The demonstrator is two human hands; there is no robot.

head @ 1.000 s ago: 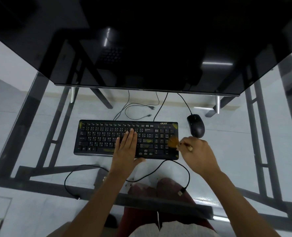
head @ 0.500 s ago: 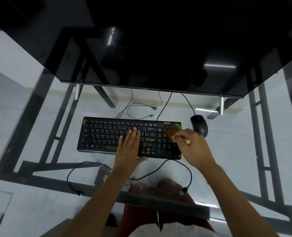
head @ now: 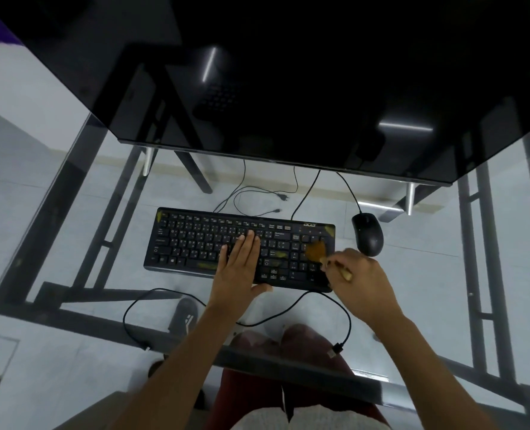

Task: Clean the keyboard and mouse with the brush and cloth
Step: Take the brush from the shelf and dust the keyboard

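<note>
The dark monitor [head: 288, 88] looms over my glass desk [head: 71, 259]. On the desk lies the black keyboard [head: 201, 243], with the mouse [head: 367, 233] just beside its right end. My left hand [head: 242, 268] presses flat on the keys, fingers straight and together. My right hand [head: 359, 280] pinches the brush [head: 318, 250], bristles on the number pad.

— What was the worktop [head: 428, 274] made of?
— Clear glass, smooth and shiny, on a dark metal frame. The keyboard [head: 214, 243] looked like matt black plastic.
— And the mouse [head: 368, 233]?
— Black plastic, slightly glossy. The brush [head: 317, 251] had soft tan bristles and a pale wooden-looking handle.
</note>
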